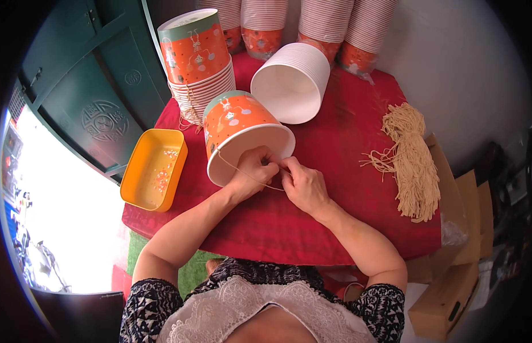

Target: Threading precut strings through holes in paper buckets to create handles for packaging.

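Head view: both your hands meet at the mouth of an orange paper bucket (237,117), which lies tipped on the red-covered tabletop (346,166) with its white rim toward you. Your left grip (260,166) curls at the opening, overlapping the bucket's pale inside; its fingertips are partly hidden, so you cannot tell whether it is closed on anything. Your right grip (300,182) is narrow, thumb and forefinger pinched together just beside the left one, with a thin tan cord (229,162) running into it. That cord starts at the rim, left of your left grip, and crosses over your left wrist. Beyond the grips, a nest of white-lined buckets (292,83) lies on its side, mouth facing you. Farther left, past the bucket, a tall stack of upside-down buckets (197,63) has cords dangling along it. To the left of your left grip sits a yellow tray (143,166) with orange and white bits inside. Well to the right of your right grip, a thick bundle of tan cords (414,166) lies near the tabletop's edge.
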{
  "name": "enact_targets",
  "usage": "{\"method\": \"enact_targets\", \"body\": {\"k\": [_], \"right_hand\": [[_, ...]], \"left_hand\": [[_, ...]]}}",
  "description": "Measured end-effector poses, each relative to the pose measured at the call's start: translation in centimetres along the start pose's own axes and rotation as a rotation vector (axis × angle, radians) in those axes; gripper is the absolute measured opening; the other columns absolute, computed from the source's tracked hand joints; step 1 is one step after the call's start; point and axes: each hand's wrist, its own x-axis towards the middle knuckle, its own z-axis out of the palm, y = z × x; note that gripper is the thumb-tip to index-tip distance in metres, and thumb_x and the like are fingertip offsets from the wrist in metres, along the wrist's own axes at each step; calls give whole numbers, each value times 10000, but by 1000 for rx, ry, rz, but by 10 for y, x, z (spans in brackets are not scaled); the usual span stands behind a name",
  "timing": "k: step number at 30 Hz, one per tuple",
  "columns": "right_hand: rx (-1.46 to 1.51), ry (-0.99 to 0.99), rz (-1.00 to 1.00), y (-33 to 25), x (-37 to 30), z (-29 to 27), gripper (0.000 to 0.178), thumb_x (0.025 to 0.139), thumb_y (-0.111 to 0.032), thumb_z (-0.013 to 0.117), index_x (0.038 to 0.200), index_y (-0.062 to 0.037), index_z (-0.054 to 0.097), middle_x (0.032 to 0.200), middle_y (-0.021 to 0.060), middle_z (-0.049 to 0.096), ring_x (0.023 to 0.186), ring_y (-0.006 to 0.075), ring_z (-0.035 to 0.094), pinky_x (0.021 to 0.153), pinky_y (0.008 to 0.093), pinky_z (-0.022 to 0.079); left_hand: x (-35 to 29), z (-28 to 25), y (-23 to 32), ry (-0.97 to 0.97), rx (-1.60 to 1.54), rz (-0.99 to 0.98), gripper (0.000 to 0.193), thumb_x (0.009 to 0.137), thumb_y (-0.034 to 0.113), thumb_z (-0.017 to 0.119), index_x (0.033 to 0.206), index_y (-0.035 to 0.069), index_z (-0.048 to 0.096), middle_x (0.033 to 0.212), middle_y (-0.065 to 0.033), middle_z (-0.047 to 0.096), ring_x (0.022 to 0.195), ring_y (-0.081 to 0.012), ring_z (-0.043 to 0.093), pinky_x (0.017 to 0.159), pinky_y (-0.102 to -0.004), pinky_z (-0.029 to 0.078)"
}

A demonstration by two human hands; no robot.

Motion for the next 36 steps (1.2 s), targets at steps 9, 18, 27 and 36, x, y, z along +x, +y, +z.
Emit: {"method": "enact_targets", "body": {"k": [9,18,27,36], "right_hand": [[30,30,32,2,7,3,87,853,-22,643,934,-33,611,818,151,695,729,334,691,583,407,539],[272,81,58,8,9,6,60,834,-47,666,891,-43,650,830,127,685,737,324,673,597,404,527],[212,58,65,6,8,6,50,842,-27,670,892,-25,669,832,133,690,735,283,691,610,357,531],[142,65,44,4,7,5,45,851,-42,669,871,-31,631,788,134,679,690,303,683,571,380,524]], "left_hand": [[2,-1,-3,-36,-31,15,60,870,52,552,838,4,568,612,-38,538,441,-100,463,381,-247,359],[-5,1,2,24,29,1,135,915,86,551,861,-27,601,674,-49,581,566,-109,535,488,-270,421],[-2,-2,-22,172,207,358,127,808,-36,564,913,-33,636,833,-135,642,745,-224,622,643,-345,500],[-4,0,-16,164,465,376,75,719,-27,665,790,-24,639,886,-188,623,848,-339,621,744,-415,509]]}}
